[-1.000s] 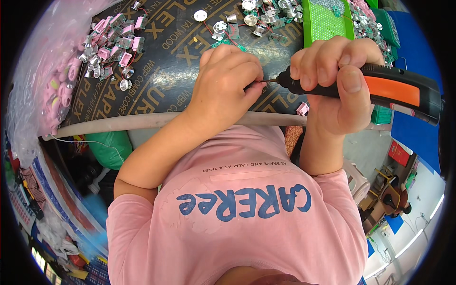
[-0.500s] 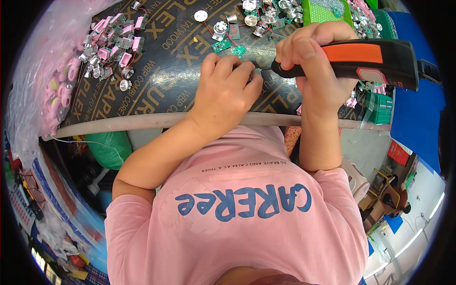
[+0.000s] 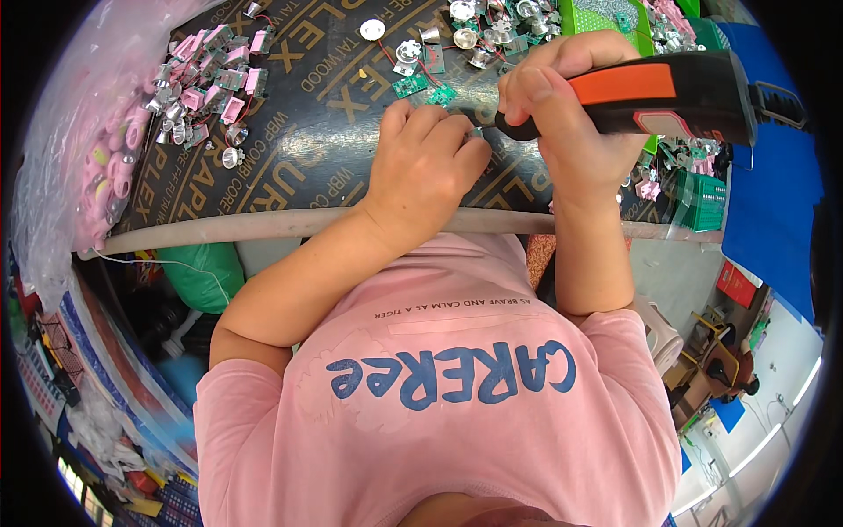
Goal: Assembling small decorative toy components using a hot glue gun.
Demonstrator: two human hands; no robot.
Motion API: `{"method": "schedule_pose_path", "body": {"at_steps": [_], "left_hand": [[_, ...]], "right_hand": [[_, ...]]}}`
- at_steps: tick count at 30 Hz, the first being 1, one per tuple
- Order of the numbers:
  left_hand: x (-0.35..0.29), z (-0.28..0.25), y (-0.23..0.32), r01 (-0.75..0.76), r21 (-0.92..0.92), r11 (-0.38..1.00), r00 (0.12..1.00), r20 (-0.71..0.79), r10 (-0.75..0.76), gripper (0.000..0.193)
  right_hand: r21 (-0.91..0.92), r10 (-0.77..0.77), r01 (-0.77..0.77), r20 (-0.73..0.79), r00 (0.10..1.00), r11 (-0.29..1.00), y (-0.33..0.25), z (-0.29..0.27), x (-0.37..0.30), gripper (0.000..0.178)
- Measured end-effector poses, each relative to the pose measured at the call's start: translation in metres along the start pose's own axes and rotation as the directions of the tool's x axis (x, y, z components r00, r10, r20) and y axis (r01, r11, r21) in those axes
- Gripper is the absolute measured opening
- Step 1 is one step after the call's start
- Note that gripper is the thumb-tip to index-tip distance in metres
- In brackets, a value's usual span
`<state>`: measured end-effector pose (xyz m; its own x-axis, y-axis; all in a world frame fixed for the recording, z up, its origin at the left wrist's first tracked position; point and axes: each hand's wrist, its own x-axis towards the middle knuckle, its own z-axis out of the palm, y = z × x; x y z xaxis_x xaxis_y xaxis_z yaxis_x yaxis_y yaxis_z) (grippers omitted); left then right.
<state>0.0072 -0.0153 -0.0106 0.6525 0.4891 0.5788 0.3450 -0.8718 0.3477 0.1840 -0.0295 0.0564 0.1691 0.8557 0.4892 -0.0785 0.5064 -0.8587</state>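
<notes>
My right hand [image 3: 575, 119] is wrapped around a black-and-orange electric screwdriver [image 3: 672, 97], held nearly level, its nose pointing left. That nose comes right up to the fingertips of my left hand [image 3: 426, 162]. My left fingers are curled together low over the table, closed on a small piece that they mostly hide. Just beyond them lie small green circuit boards [image 3: 409, 85] with red wires and a silver reflector cup [image 3: 407, 52].
Pink housings with boards and reflectors form a pile [image 3: 206, 79] on the left. Beside it is a clear bag of pink parts [image 3: 110, 167]. More wired reflectors [image 3: 496, 35] and a green tray [image 3: 571, 22] stand at the back. A green box [image 3: 701, 200] sits right.
My right hand and the electric screwdriver have shifted a little to the left, closer to my left hand. The left hand has moved slightly right.
</notes>
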Motion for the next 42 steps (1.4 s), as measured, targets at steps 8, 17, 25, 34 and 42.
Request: {"method": "schedule_pose_path", "body": {"at_steps": [8, 17, 25, 34, 42], "left_hand": [[-0.001, 0.002, -0.002, 0.006, -0.059, 0.998, 0.999, -0.046, -0.008, 0.006], [0.008, -0.039, -0.016, 0.138, -0.126, 0.982, 0.986, 0.110, -0.124, 0.020], [0.027, -0.161, -0.112, 0.290, 0.680, 0.673, 0.930, -0.035, -0.366, 0.020], [0.053, -0.065, -0.115, 0.025, 0.222, 0.975, 0.988, 0.142, -0.058, 0.035], [0.070, -0.049, -0.106, 0.428, -0.214, 0.878, 0.899, 0.201, -0.389, 0.029]], "right_hand": [[-0.326, -0.012, 0.039, 0.085, 0.996, 0.944, -0.005, 0.005, -0.002, 0.034], [0.096, 0.008, -0.013, 0.047, 0.999, 0.995, -0.026, -0.019, 0.011, 0.022], [-0.987, 0.178, -0.128, -0.109, 0.978, 0.095, -0.068, -0.029, -0.008, 0.039], [-0.822, 0.149, 0.416, 0.502, 0.852, 0.389, 0.008, 0.020, -0.016, 0.024], [-0.866, -0.017, 0.250, 0.269, 0.963, 0.433, 0.015, 0.019, -0.032, 0.031]]}}
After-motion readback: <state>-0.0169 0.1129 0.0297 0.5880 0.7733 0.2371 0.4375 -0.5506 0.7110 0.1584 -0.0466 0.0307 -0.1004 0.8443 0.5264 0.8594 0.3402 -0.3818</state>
